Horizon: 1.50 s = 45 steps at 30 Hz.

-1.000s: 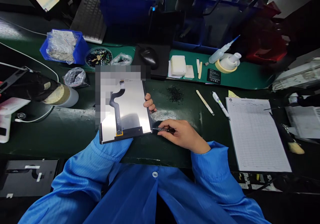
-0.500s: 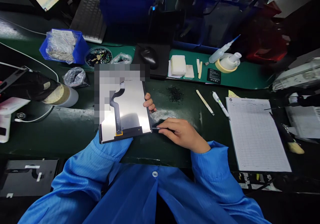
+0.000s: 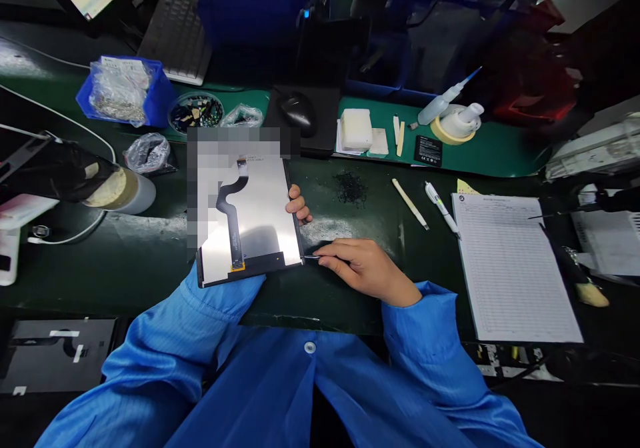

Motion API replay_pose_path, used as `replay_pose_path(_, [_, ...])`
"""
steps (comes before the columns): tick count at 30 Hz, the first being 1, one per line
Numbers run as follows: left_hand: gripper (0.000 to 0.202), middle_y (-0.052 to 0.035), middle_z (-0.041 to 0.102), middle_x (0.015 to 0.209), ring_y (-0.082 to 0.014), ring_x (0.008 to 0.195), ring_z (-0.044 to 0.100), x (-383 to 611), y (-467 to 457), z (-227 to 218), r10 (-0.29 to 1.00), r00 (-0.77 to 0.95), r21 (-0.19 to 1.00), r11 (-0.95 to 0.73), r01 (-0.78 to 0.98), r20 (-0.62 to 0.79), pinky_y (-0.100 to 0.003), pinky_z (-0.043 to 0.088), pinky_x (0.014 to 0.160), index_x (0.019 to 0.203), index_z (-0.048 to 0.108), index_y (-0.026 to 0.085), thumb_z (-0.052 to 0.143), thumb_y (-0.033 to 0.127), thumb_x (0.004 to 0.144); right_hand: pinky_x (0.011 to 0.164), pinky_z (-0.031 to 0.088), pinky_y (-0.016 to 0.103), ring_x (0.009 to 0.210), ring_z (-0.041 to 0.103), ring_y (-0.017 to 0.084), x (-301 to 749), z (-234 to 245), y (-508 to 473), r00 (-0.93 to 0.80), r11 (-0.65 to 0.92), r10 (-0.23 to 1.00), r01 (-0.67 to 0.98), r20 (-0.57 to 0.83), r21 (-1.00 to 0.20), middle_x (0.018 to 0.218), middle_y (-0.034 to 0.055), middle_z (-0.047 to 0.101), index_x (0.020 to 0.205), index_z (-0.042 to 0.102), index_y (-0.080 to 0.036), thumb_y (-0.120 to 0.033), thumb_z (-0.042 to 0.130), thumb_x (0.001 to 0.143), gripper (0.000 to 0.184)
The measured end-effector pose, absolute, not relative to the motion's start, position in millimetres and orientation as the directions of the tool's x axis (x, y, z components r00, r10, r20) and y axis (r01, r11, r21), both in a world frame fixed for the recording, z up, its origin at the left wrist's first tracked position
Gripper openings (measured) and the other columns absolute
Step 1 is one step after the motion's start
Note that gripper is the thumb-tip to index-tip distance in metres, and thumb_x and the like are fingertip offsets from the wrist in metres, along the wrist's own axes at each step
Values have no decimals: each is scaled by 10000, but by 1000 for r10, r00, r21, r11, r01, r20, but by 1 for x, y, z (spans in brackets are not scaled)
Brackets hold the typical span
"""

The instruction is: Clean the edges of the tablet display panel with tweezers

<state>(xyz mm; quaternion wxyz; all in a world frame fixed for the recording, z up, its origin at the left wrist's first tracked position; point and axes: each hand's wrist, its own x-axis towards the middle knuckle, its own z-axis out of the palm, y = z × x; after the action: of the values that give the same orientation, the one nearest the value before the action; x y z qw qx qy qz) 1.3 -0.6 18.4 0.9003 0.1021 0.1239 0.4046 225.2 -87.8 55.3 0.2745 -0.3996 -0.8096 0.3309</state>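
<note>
A tablet-sized display panel [image 3: 265, 201] is held up over the bench, its silvery back facing me. A dark flex cable [image 3: 232, 215] curves down that back to an orange-edged connector near the bottom. My left hand [image 3: 299, 205] supports the panel from beneath, fingertips curled round its right edge; the palm is hidden. In my right hand [image 3: 357, 261] a thin metal tool, seemingly tweezers [image 3: 312, 257], is pinched between thumb and fingers. Its tip touches the panel's lower right corner. Pixelation covers the panel's upper left part.
Black scraps [image 3: 350, 188] lie beyond my hands. To the right are a wooden stick [image 3: 410, 205], a pen [image 3: 442, 208] and a printed form [image 3: 515, 268]. A mouse [image 3: 297, 113], a white block [image 3: 356, 129] and a blue bin [image 3: 163, 91] stand farther back. Another panel [image 3: 55, 355] lies lower left.
Very little differs. The flex cable's upper bend sits slightly farther left, and the tool stays at the same corner of the display panel.
</note>
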Motion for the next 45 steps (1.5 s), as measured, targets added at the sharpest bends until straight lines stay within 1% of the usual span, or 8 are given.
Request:
replay_pose_path(4, [849,-55,434,718,-180,661,526,1,-1,20,750,646,270,658,-703,-144,-330,556,705,873,577,151,64,827,907,668,675,420,783,813,276,226,54,-89,-504,432,848,482,162,-763,952,37,853,1163,799,-364,-269,760,986,205])
replay_pose_path(10, [797,-54,439,696,-176,626,486,1,2,12,740,649,267,671,-692,-176,-339,548,681,866,568,172,57,780,939,704,668,410,825,820,265,226,55,-88,-541,503,813,467,215,-727,994,47,857,1152,812,-312,-250,633,1060,211])
replay_pose_path(15, [792,-56,459,726,-175,660,511,1,2,9,749,655,263,656,-708,-105,-337,561,733,893,578,161,172,842,890,681,674,412,797,815,270,225,55,-89,-511,453,842,492,175,-744,966,38,852,1157,799,-342,-270,742,998,183])
replay_pose_path(21, [809,-58,457,715,-179,645,490,0,2,9,747,650,243,662,-709,-141,-347,557,709,903,570,170,118,841,898,695,672,423,828,812,264,225,55,-88,-541,485,818,469,194,-738,990,36,849,1166,804,-367,-271,630,1061,224])
replay_pose_path(26, [842,-68,477,726,-193,675,521,0,1,12,743,653,248,667,-702,-149,-352,562,721,904,566,170,84,860,889,687,687,431,797,815,274,225,54,-90,-494,420,855,485,155,-767,961,6,849,1189,789,-409,-318,736,999,217])
replay_pose_path(32, [793,-64,466,701,-189,645,509,1,1,15,747,644,244,663,-707,-163,-354,564,710,890,558,172,92,813,919,718,680,435,834,812,276,225,57,-88,-537,438,832,480,141,-760,978,42,848,1131,821,-373,-277,643,1047,219])
replay_pose_path(37, [727,-78,486,705,-195,642,485,0,2,13,734,652,215,679,-702,-188,-366,549,693,875,542,189,136,789,923,680,689,441,779,811,290,225,56,-89,-483,368,870,497,101,-786,937,9,851,1147,802,-413,-312,772,969,207])
replay_pose_path(45, [715,-57,478,715,-174,639,483,-1,4,4,732,671,253,675,-693,-115,-345,551,720,895,552,172,131,745,969,710,682,436,832,822,282,225,57,-89,-525,430,839,479,143,-766,994,35,858,1126,815,-369,-295,661,1041,191])
